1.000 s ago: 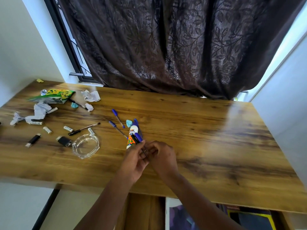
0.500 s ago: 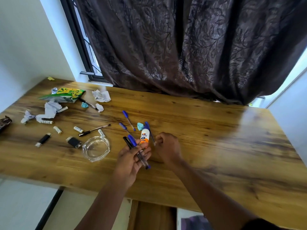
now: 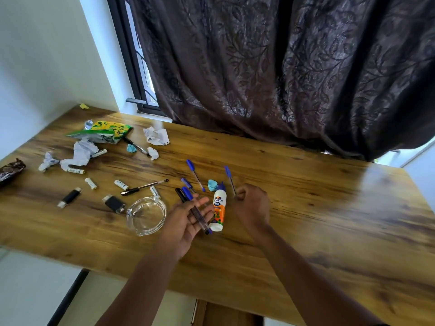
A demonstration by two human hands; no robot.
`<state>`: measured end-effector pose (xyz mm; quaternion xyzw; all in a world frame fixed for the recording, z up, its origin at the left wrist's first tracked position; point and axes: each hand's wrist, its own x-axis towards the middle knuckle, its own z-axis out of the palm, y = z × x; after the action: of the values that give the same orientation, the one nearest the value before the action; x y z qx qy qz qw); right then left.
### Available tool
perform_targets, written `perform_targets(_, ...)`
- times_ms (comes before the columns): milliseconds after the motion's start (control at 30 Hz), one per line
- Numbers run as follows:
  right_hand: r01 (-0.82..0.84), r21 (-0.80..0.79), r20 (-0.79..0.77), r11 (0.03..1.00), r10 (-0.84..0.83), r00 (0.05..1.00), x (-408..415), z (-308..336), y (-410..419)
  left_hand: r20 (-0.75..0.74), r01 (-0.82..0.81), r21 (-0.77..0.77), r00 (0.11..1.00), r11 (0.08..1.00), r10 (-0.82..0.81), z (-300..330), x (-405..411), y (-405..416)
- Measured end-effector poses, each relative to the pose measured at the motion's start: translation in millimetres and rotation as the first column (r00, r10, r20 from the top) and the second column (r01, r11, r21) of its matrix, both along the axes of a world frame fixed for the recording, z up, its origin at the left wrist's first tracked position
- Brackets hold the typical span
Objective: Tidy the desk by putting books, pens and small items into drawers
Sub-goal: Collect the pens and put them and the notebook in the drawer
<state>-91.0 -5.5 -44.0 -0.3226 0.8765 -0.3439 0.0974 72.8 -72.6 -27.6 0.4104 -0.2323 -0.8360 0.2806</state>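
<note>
My left hand [image 3: 186, 222] lies palm up over the wooden desk [image 3: 306, 208] with two pens [image 3: 188, 198], one black-capped and one blue-capped, lying across its fingers. My right hand [image 3: 253, 208] pinches the lower end of a blue-capped pen [image 3: 229, 178] that points away from me. A white and orange glue bottle [image 3: 219, 211] lies between the two hands. Two more blue pens [image 3: 195, 174] lie just beyond it, beside a small blue crumpled scrap [image 3: 212, 184]. A black pen [image 3: 143, 187] rests further left.
A clear glass ashtray [image 3: 146, 216] sits left of my left hand. Batteries [image 3: 121, 184], two black lighters [image 3: 114, 204], crumpled papers [image 3: 156, 136], a green snack packet [image 3: 103, 132] and a dark wrapper [image 3: 9, 171] litter the left side. A dark curtain [image 3: 282, 67] hangs behind.
My right hand has moved right and taken hold of the blue pen beyond the glue bottle. My left hand has opened flatter with the two pens lying on it. The camera has tilted up.
</note>
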Motion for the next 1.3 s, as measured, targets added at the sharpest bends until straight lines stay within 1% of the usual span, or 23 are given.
perform_targets(67,-0.068,-0.095,0.018,0.993,0.070,0.997,8.9,11.8,-3.2,-0.012,0.001,0.005,1.000,1.000,-0.001,2.1,-5.1,-6.0)
perform_targets(133,-0.204,-0.136,0.049,0.969,0.212,0.976,23.7,20.3,-9.5,-0.030,0.007,0.009,1.000,1.000,-0.006,4.8,-8.8,-11.7)
perform_targets(167,-0.270,-0.128,0.050,0.954,0.279,0.959,30.8,21.1,-13.1,-0.037,0.012,0.005,0.999,1.000,-0.012,5.4,-9.8,-14.7)
perform_targets(233,-0.370,-0.065,-0.015,0.927,0.369,0.929,41.3,18.2,-21.0,-0.046,0.015,0.001,0.999,1.000,-0.015,6.1,-9.5,-19.9)
perform_targets(267,-0.397,-0.025,-0.053,0.917,0.396,0.917,45.0,16.8,-25.0,-0.044,0.011,-0.001,0.999,1.000,-0.011,6.1,-7.9,-22.4)
perform_targets(333,-0.432,0.018,-0.077,0.902,0.432,0.898,50.5,14.8,-31.1,-0.033,0.002,-0.014,0.999,1.000,-0.003,5.5,-4.4,-27.8)
perform_targets(433,-0.501,0.006,-0.077,0.866,0.500,0.863,58.5,17.0,-37.0,0.007,-0.027,-0.019,1.000,0.999,0.027,6.5,0.9,-35.0)
perform_targets(500,-0.492,-0.036,-0.059,0.870,0.490,0.870,61.1,16.7,-43.2,0.014,-0.059,-0.002,0.998,0.998,0.059,5.1,5.5,-42.1)
perform_targets(567,-0.411,-0.084,-0.058,0.908,0.408,0.911,57.8,13.6,-54.7,0.006,-0.099,0.007,0.995,0.995,0.099,2.1,10.3,-50.6)
perform_targets(600,-0.379,-0.073,-0.075,0.923,0.373,0.925,55.1,12.7,-61.8,-0.001,-0.115,0.016,0.993,0.993,0.115,0.5,12.9,-55.2)
perform_targets(633,-0.363,-0.028,-0.095,0.931,0.359,0.928,52.9,12.3,-69.1,-0.016,-0.125,0.028,0.992,0.992,0.126,-0.4,15.5,-59.8)
perform_targets(667,-0.358,0.056,-0.110,0.932,0.363,0.925,51.7,13.5,-75.8,-0.029,-0.136,0.044,0.990,0.990,0.138,-1.1,18.1,-64.3)
perform_targets(700,-0.357,0.174,-0.130,0.918,0.381,0.916,51.1,13.5,-81.7,-0.034,-0.150,0.059,0.988,0.987,0.152,-1.1,19.7,-67.9)
perform_targets(767,-0.340,0.390,-0.192,0.856,0.436,0.879,53.0,9.9,-92.2,-0.029,-0.176,0.063,0.984,0.982,0.178,-1.6,23.7,-74.6)
perform_targets(800,-0.321,0.456,-0.223,0.830,0.456,0.861,55.2,8.0,-94.9,-0.030,-0.181,0.059,0.983,0.982,0.183,-0.9,24.9,-76.9)
perform_targets(867,-0.280,0.523,-0.270,0.805,0.468,0.841,58.7,2.5,-99.0,-0.035,-0.180,0.064,0.982,0.982,0.183,0.8,26.1,-79.9)
perform_targets(967,-0.258,0.554,-0.302,0.792,0.480,0.824,61.6,-1.8,-104.2,-0.043,-0.175,0.081,0.983,0.981,0.179,0.9,26.8,-83.4)
perform_targets(1033,-0.256,0.537,-0.302,0.804,0.467,0.831,61.3,-1.3,-106.0,-0.044,-0.172,0.092,0.983,0.981,0.176,0.3,26.9,-84.5)
perform_targets(1100,-0.232,0.475,-0.296,0.849,0.402,0.867,61.7,3.4,-105.7,-0.044,-0.166,0.103,0.984,0.981,0.171,0.0,27.1,-84.9)
perform_targets(1200,-0.197,0.350,-0.321,0.916,0.315,0.893,64.0,14.8,-101.9,-0.050,-0.165,0.107,0.984,0.981,0.171,0.6,27.5,-85.3)
perform_targets(1300,-0.213,0.182,-0.294,0.960,0.260,0.920,71.1,31.3,-94.7,-0.081,-0.163,0.113,0.982,0.980,0.172,0.5,27.5,-85.0)
